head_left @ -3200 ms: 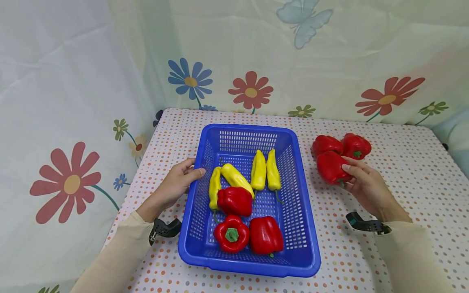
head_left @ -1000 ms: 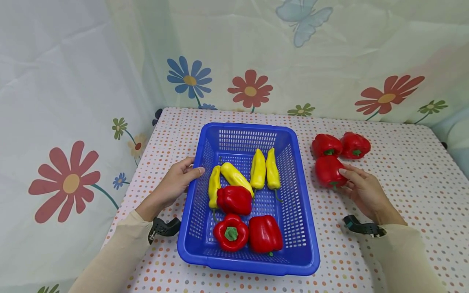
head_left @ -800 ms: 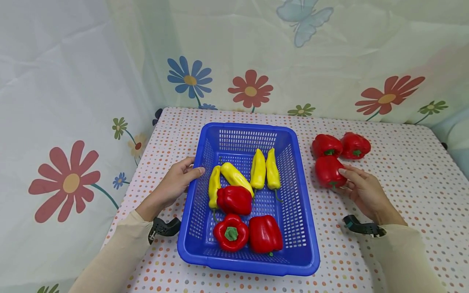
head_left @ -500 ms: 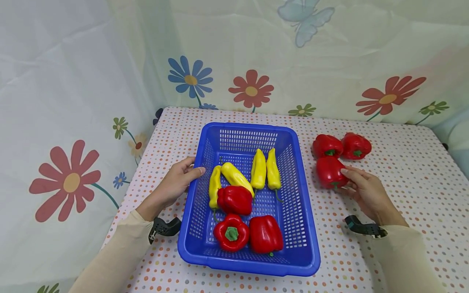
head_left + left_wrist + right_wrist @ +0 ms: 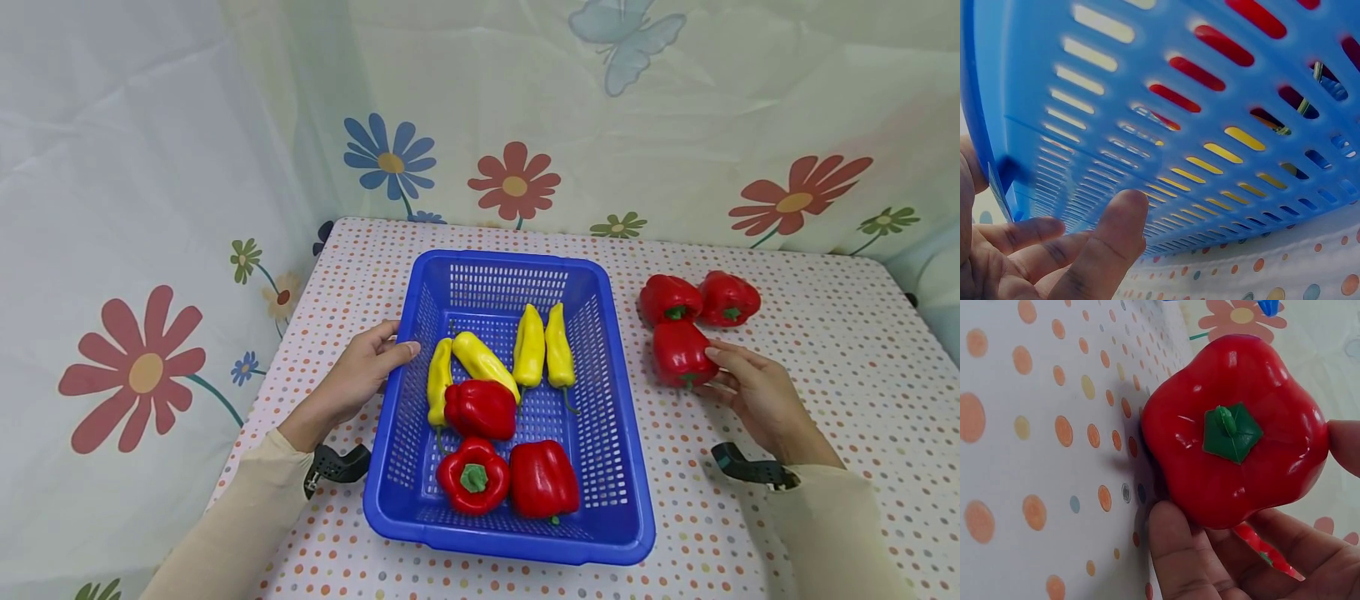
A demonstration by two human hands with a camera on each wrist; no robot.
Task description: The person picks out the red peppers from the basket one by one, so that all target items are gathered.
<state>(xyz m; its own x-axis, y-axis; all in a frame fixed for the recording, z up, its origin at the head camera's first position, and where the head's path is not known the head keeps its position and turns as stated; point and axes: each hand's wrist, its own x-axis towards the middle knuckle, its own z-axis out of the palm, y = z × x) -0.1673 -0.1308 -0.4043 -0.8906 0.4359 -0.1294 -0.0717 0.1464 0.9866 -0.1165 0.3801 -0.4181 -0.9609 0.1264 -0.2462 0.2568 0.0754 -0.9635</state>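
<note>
My left hand [image 5: 362,372] grips the left rim of a blue plastic basket [image 5: 517,552], thumb over the edge and fingers along the outside wall. In the left wrist view those fingers [image 5: 1124,231] lie beside the slotted wall. Inside the basket are several yellow peppers [image 5: 529,346] and three red bell peppers [image 5: 544,479]. To the right of it, my right hand [image 5: 761,400] holds another red bell pepper [image 5: 681,354] between thumb and fingers. The right wrist view shows its green stem [image 5: 1233,432] facing the camera, very close to the tabletop.
Two more red bell peppers, one on the left [image 5: 670,298] and one on the right [image 5: 729,298], lie just behind the held one. A dotted cloth [image 5: 832,333] covers the table. Flower-printed curtains [image 5: 675,125] hang behind and at the left.
Since the earliest frame, the held bell pepper has turned and come slightly nearer the table's front. Over the last half second it shifts a little right with my right hand. My left hand stays put.
</note>
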